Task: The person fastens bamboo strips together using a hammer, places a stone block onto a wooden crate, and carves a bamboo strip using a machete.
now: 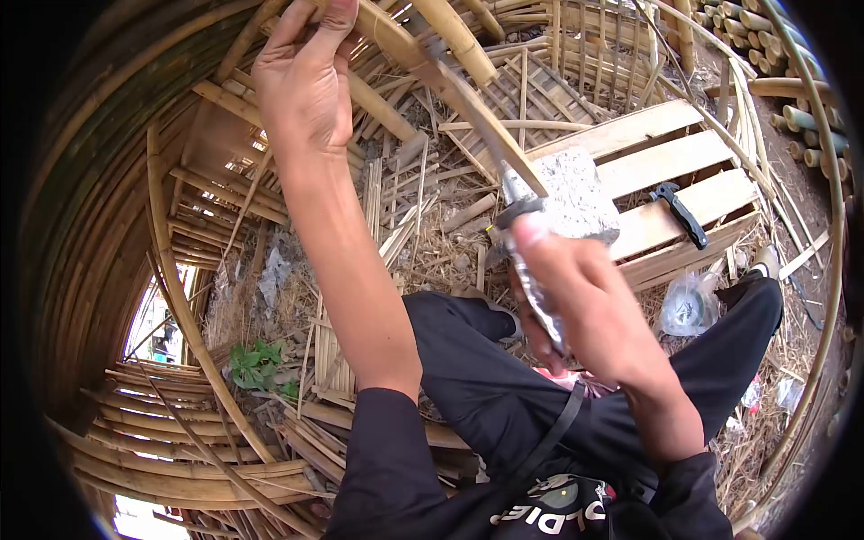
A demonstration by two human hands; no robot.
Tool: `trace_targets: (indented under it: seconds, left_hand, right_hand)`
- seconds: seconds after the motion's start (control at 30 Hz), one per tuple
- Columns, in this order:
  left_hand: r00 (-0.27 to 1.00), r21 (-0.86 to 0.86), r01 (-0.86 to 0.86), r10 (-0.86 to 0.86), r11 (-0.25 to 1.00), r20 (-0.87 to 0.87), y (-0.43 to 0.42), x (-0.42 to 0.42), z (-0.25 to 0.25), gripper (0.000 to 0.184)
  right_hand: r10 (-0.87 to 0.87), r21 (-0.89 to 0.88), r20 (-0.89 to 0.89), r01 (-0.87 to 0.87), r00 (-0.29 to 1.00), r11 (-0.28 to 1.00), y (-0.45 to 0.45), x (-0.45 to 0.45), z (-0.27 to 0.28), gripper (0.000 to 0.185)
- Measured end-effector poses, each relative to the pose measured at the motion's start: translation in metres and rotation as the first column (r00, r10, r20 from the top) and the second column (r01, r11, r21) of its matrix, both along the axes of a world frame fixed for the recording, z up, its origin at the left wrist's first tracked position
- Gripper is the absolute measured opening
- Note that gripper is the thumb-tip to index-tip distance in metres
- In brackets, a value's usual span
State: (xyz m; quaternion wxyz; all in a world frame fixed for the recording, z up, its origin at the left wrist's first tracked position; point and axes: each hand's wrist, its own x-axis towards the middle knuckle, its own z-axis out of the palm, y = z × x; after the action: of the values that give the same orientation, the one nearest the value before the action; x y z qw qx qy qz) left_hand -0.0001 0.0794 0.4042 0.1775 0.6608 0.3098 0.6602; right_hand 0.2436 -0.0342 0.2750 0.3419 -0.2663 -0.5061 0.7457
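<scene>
My left hand (306, 85) is raised at the top, its fingers closed around a split bamboo strip (396, 38). The strip slants down to the right, its lower end near a speckled stone block (569, 184). Lower right, my right hand (585, 310) is wrapped around the handle of a long knife (538, 292), which has a dark ring at the guard and a silvery, wrapped-looking grip. Its grey blade runs up along the bamboo strip, seemingly touching it; the exact contact is hard to tell. Motion slightly blurs the right hand.
A slatted wooden crate (666, 117) stands by the block, with a black-handled tool (684, 218) on top. A clear plastic bag (689, 306) lies near my knee. Bamboo offcuts (396, 198) litter the ground. Bamboo framework (171, 297) curves around the left.
</scene>
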Motion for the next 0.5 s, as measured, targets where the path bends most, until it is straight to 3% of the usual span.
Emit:
trace_targets:
  seconds: [0.07,0.13,0.2,0.27,0.33,0.37,0.5]
  left_hand:
    - [0.999,0.029,-0.028,0.027,0.999,0.026,-0.006,-0.004,-0.003,0.035]
    - [0.998,0.014,-0.038,0.038,0.999,0.052,-0.014,-0.012,-0.006,0.033]
    - [0.999,0.003,-0.011,0.011,1.0,0.052,-0.014,-0.02,-0.006,0.036]
    - [0.999,0.029,0.041,-0.04,0.999,-0.034,-0.012,-0.008,-0.004,0.03]
    - [0.999,0.01,0.032,-0.032,0.999,-0.008,-0.013,-0.001,-0.003,0.036]
    - [1.0,0.027,-0.009,0.01,1.0,-0.005,-0.014,-0.002,-0.003,0.037]
    - [1.0,0.034,-0.029,0.029,0.999,-0.001,-0.019,-0.024,-0.004,0.037]
  right_hand:
    - [-0.042,0.047,0.116,0.037,0.992,0.998,-0.001,-0.015,-0.02,0.062]
    - [0.023,-0.07,0.029,-0.021,0.999,0.997,-0.006,-0.008,-0.015,0.064]
    - [-0.015,-0.035,0.128,0.02,0.992,0.999,-0.007,-0.004,-0.004,0.065]
    - [-0.03,-0.014,0.125,0.032,0.992,0.999,-0.009,-0.006,0.0,0.065]
    - [-0.043,0.037,0.005,0.043,0.999,0.998,-0.012,-0.01,0.0,0.066]
    - [-0.077,0.057,0.057,0.074,0.995,0.996,-0.01,-0.017,-0.005,0.067]
    - [-0.067,-0.145,0.16,0.09,0.985,0.985,0.017,-0.018,-0.066,0.066]
